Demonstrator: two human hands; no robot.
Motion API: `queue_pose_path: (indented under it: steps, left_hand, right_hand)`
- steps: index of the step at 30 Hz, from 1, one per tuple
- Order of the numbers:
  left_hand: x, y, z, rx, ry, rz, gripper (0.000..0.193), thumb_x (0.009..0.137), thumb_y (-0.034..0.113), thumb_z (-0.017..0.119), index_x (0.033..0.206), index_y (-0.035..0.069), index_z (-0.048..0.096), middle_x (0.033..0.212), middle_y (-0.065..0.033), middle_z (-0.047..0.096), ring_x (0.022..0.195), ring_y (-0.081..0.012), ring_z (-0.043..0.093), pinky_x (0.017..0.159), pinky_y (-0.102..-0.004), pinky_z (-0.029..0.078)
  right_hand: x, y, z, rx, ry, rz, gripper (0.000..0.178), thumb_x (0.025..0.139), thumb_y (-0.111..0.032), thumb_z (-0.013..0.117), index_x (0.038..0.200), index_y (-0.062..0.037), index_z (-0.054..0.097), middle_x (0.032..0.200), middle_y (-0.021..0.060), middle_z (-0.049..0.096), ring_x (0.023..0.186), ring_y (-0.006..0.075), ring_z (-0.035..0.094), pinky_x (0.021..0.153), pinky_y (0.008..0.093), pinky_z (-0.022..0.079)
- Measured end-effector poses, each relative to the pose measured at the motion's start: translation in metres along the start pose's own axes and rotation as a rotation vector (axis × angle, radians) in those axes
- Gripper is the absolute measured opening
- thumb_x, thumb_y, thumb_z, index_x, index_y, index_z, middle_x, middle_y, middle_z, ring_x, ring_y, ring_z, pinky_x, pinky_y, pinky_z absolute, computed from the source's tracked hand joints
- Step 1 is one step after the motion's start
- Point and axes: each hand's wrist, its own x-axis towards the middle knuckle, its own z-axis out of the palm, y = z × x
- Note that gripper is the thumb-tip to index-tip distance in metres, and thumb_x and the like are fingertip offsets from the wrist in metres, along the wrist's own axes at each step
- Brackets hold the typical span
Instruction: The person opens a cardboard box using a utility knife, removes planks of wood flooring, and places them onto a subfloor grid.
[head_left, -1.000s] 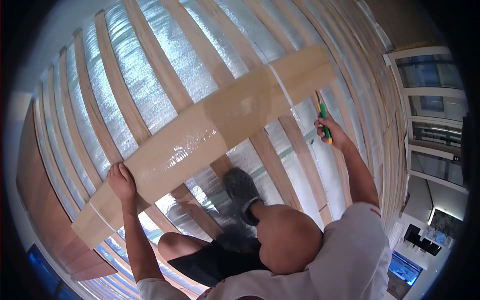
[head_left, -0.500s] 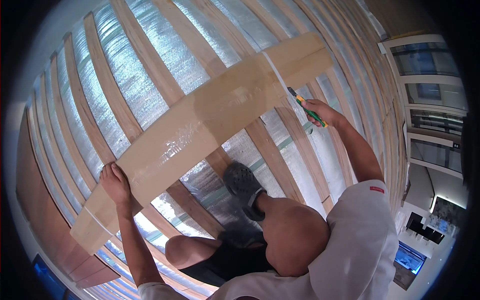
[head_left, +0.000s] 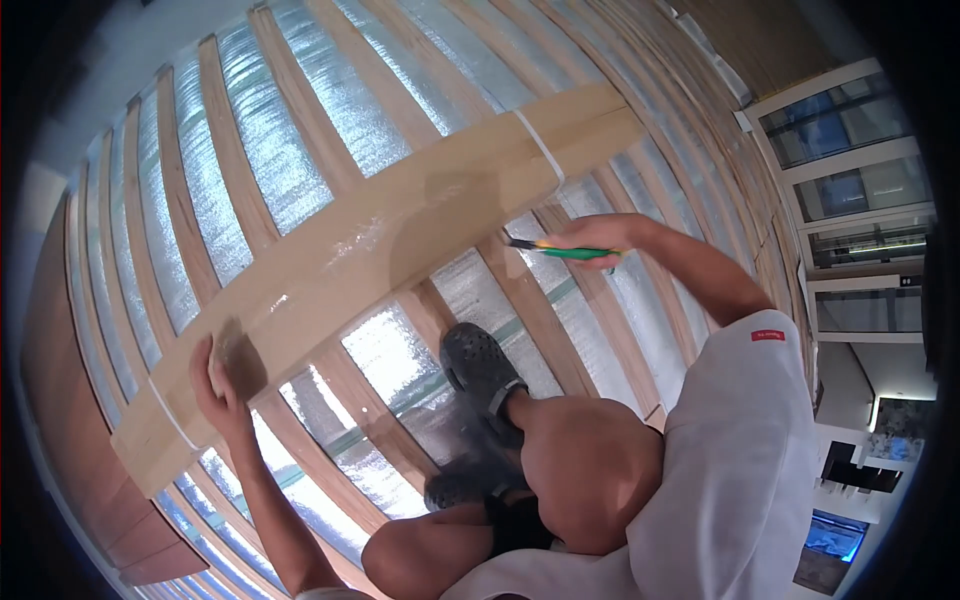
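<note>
A long pack of pale wooden boards (head_left: 400,250), wrapped in clear film and bound with white straps, lies across wooden floor joists. My left hand (head_left: 222,385) presses flat on its near left end. My right hand (head_left: 595,238) grips a green utility knife (head_left: 555,249), blade pointing left at the pack's lower edge near the right strap (head_left: 540,150). I am crouching, with one knee (head_left: 585,470) up and my dark clog (head_left: 480,370) on a joist.
Parallel wooden joists (head_left: 300,110) run over silver foil insulation (head_left: 365,100). Brown laid flooring (head_left: 70,430) borders the left side. White-framed glass doors (head_left: 850,180) stand at the right, with a dim room beyond them.
My right hand has swung the knife from pointing up to lying level, blade toward the pack's edge. My left hand stays pressed on the pack's left end.
</note>
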Motion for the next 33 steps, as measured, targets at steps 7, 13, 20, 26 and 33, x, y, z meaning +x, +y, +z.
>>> queue_pose_path:
  steps: [7, 13, 20, 26, 33]
  left_hand:
    - [-0.215, -0.017, -0.098, 0.270, -0.209, -0.370, 0.020, 0.098, 0.009, 0.050, 0.110, -0.002, 0.062, 0.105, -0.0168, 0.064, 0.099, -0.0332, 0.060, 0.091, -0.0392, 0.045]
    - [-0.452, -0.051, -0.124, 0.687, 0.017, -0.702, 0.056, 0.105, 0.039, 0.035, 0.136, -0.005, 0.047, 0.144, -0.0274, 0.041, 0.131, -0.0432, 0.040, 0.109, -0.0508, 0.031]
    - [-0.501, -0.048, -0.048, 0.875, 0.112, -0.770, 0.062, 0.104, 0.042, 0.031, 0.147, -0.003, 0.033, 0.154, -0.0237, 0.029, 0.142, -0.0405, 0.027, 0.114, -0.0497, 0.024]
    - [-0.502, -0.052, -0.051, 0.834, 0.172, -0.740, 0.061, 0.104, 0.043, 0.031, 0.145, -0.002, 0.038, 0.152, -0.0219, 0.033, 0.140, -0.0388, 0.032, 0.114, -0.0496, 0.026]
    - [-0.494, -0.062, -0.060, 0.913, 0.159, -0.618, 0.059, 0.104, 0.042, 0.030, 0.143, -0.001, 0.042, 0.150, -0.0201, 0.037, 0.137, -0.0384, 0.037, 0.111, -0.0494, 0.032]
  right_hand:
    - [0.060, 0.035, 0.018, 0.788, 0.495, -0.325, 0.051, 0.096, -0.061, 0.046, 0.085, -0.0123, 0.056, 0.055, 0.0050, 0.053, 0.040, 0.0146, 0.049, 0.036, 0.0282, 0.040]
    - [0.046, 0.090, -0.035, 0.321, 0.825, -0.150, 0.055, 0.097, -0.060, 0.042, 0.081, -0.0090, 0.055, 0.055, 0.0046, 0.052, 0.039, 0.0144, 0.048, 0.035, 0.0293, 0.039]
    - [0.038, 0.084, -0.034, 0.026, 0.736, -0.112, 0.062, 0.098, -0.062, 0.036, 0.086, -0.0057, 0.058, 0.053, 0.0043, 0.049, 0.038, 0.0140, 0.047, 0.033, 0.0292, 0.037]
    - [0.034, 0.080, -0.047, -0.082, 0.719, -0.002, 0.069, 0.096, -0.066, 0.037, 0.074, -0.0028, 0.054, 0.052, 0.0052, 0.048, 0.037, 0.0151, 0.047, 0.035, 0.0303, 0.037]
    - [0.079, -0.042, 0.092, -0.001, 0.034, -0.356, 0.055, 0.099, -0.060, 0.038, 0.087, -0.0104, 0.059, 0.058, 0.0019, 0.053, 0.045, 0.0119, 0.051, 0.044, 0.0283, 0.043]
